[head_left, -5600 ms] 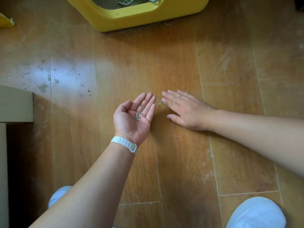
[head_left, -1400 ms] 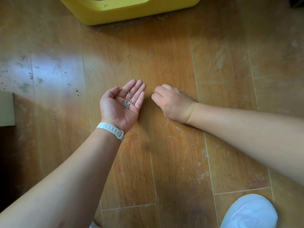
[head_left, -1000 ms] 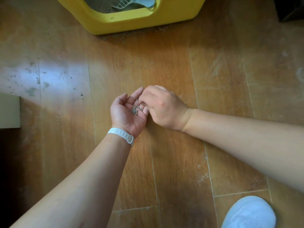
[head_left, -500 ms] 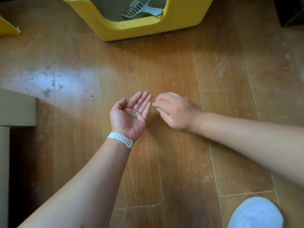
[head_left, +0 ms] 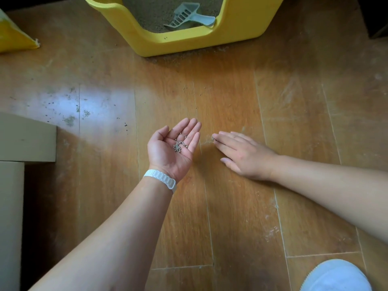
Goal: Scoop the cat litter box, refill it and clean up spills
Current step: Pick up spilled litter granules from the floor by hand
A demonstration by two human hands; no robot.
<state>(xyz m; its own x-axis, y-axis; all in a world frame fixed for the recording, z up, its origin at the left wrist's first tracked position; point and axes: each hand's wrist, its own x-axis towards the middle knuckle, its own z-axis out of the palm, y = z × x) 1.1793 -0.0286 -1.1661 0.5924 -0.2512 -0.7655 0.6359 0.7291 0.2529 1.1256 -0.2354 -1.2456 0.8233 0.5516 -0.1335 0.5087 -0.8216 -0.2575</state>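
My left hand (head_left: 168, 150) is held palm up above the wooden floor, cupping a small heap of grey litter pellets (head_left: 178, 146). My right hand (head_left: 244, 155) lies flat on the floor just to its right, fingers straight, with a few loose pellets (head_left: 213, 139) at its fingertips. The yellow litter box (head_left: 182, 42) stands at the top, filled with tan litter. A pale blue slotted scoop (head_left: 186, 16) rests inside it against the front wall.
Fine litter dust (head_left: 189, 56) lines the floor along the box's front. Dark specks (head_left: 69, 114) dot the shiny patch at left. A yellow bag corner (head_left: 14, 36) is at upper left, a cardboard box (head_left: 23, 139) at left, my white shoe (head_left: 336, 276) at lower right.
My right hand dropped pinched pellets into the left palm, then moved right and flattened on the floor against more pellets. The view tilted up, showing more of the litter box.
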